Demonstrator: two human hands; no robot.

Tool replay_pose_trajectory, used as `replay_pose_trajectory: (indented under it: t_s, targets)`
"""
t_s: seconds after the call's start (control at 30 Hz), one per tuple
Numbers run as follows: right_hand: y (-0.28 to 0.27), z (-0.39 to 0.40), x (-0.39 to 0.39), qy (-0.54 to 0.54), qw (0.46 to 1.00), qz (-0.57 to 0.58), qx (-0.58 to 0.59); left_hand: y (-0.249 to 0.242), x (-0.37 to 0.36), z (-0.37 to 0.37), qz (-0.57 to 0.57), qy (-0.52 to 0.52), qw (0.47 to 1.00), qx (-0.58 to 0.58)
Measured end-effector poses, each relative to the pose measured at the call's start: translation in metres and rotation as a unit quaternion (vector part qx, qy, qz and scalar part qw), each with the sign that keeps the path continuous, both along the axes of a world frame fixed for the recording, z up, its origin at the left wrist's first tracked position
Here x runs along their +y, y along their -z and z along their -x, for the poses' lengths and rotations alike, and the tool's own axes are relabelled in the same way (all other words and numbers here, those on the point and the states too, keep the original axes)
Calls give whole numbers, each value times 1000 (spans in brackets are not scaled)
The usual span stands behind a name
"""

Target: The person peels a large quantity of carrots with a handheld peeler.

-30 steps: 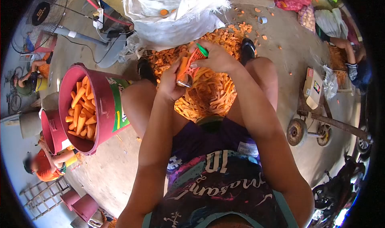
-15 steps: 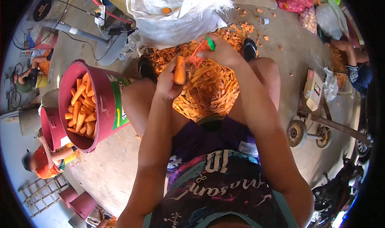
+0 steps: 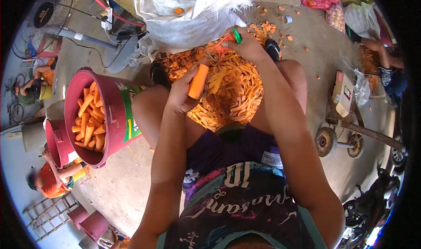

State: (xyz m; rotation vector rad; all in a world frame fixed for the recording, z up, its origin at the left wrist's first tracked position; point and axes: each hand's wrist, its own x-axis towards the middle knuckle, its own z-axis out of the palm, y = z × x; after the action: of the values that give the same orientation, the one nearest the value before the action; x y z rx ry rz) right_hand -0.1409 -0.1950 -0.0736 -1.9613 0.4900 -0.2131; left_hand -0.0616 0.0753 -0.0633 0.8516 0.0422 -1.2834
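My left hand [image 3: 183,90] is closed around an orange carrot [image 3: 198,81], its cut end tilted up. In my right hand [image 3: 246,45] is a peeler [image 3: 237,35] with a green part at its grip and an orange-red part toward the carrot. The peeler is apart from the carrot, up and to the right of it. Below both hands, between my legs, lies a heap of carrot peelings [image 3: 245,93]. To the left stands a red bucket [image 3: 116,104] with several peeled carrots [image 3: 90,128] in it.
A white sack [image 3: 184,30] of unpeeled roots stands ahead, with cut carrot ends scattered around it. A fan [image 3: 48,12] is at the upper left, a wheeled trolley [image 3: 342,130] at the right. Another person in orange [image 3: 52,181] sits at the lower left.
My right hand has moved slightly up and right with the peeler, away from the carrot. The carrot in my left hand has tilted to the right.
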Motion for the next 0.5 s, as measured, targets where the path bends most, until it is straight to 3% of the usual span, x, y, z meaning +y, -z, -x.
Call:
replay_pose_trajectory:
  t_s: [0.07, 0.13, 0.23, 0.27, 0.37, 0.43, 0.47, 0.5]
  targets:
    - [-10, 1, 9, 10, 1000, 6, 25, 5, 1, -2, 3, -33, 999, 18]
    - [-18, 8, 33, -77, 997, 11, -8, 21, 2, -7, 15, -78, 997, -1]
    - [-15, 14, 62, -119, 989, 80, -43, -17, -21, 9, -36, -119, 992, 1]
    - [-46, 17, 62, -133, 991, 8, 28, -12, -20, 9, -38, -117, 992, 2]
    - [-23, 11, 51, -130, 990, -52, -7, 13, -11, -3, -8, -70, 997, 1]
    - [-12, 8, 41, -99, 993, -70, -10, 14, -5, -13, 96, 23, 995, 33]
    - [-10, 7, 35, -70, 994, -88, -14, 10, -7, -9, 97, 23, 994, 33]
    - [-8, 4, 25, -71, 994, -88, -14, 5, -7, -3, 18, -6, 1000, 7]
